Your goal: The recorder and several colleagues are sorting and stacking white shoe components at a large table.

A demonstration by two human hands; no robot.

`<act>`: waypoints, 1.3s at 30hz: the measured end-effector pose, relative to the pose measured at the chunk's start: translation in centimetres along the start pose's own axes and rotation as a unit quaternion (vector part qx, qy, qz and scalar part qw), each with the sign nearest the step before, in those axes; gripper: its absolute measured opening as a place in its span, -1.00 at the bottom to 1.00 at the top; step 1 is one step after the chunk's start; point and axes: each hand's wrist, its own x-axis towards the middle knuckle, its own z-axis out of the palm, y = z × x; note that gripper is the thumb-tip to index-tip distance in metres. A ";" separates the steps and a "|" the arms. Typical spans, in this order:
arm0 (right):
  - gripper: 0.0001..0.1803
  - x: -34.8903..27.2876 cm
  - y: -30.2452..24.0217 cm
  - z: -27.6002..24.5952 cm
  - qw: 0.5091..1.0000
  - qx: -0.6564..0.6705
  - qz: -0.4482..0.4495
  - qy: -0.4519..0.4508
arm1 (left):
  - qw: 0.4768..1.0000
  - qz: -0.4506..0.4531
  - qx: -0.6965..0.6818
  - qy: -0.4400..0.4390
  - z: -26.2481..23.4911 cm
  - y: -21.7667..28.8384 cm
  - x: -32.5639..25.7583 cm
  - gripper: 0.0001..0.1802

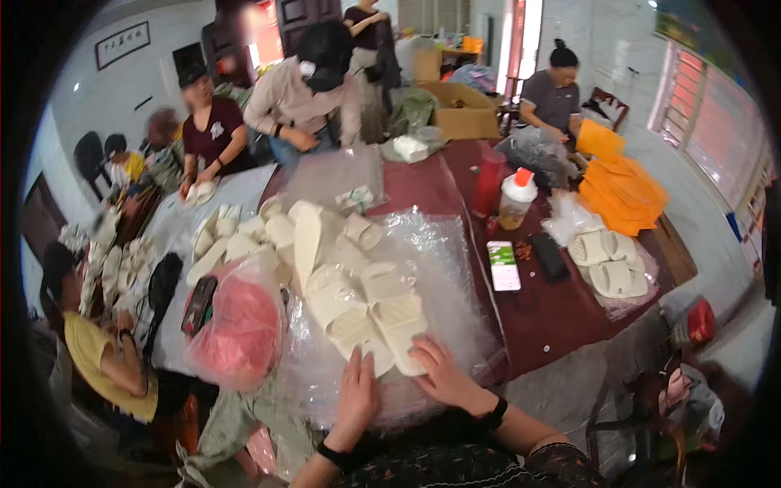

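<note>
A pair of cream slippers lies side by side in front of me, heels toward me: a left slipper [358, 332] and a right slipper [400, 321]. My left hand [358, 397] rests its outstretched fingertips on the heel of the left one. Against the outer heel edge of the right one, my right hand [446, 376] lays its fingers, spread apart from the thumb. Neither hand is wrapped round a slipper. Clear plastic sheets [443, 276] lie beneath the pair. Just beyond it, more cream slippers [313, 240] are heaped loosely.
Left of the pair sits a pink plastic bag [244, 325]. On the dark red table to the right are a phone [503, 267], a black case [549, 257], a bottle with an orange lid [517, 199], bagged slippers [612, 262] and orange bags [626, 191]. Several people work around the table.
</note>
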 end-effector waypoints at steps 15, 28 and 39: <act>-0.31 0.3 -0.5 -3.3 0.980 -0.113 0.114 0.114 | 0.998 -0.036 0.020 0.042 -4.4 0.8 -2.6 -0.34; -0.30 0.0 0.7 -0.4 0.982 0.018 0.189 0.009 | 0.969 -0.239 0.043 0.050 -2.6 -2.1 0.0 -0.45; 0.32 1.1 -1.1 -3.3 0.979 -0.040 0.106 -0.167 | 0.935 -0.281 -0.170 0.135 -3.7 -1.9 1.4 -0.50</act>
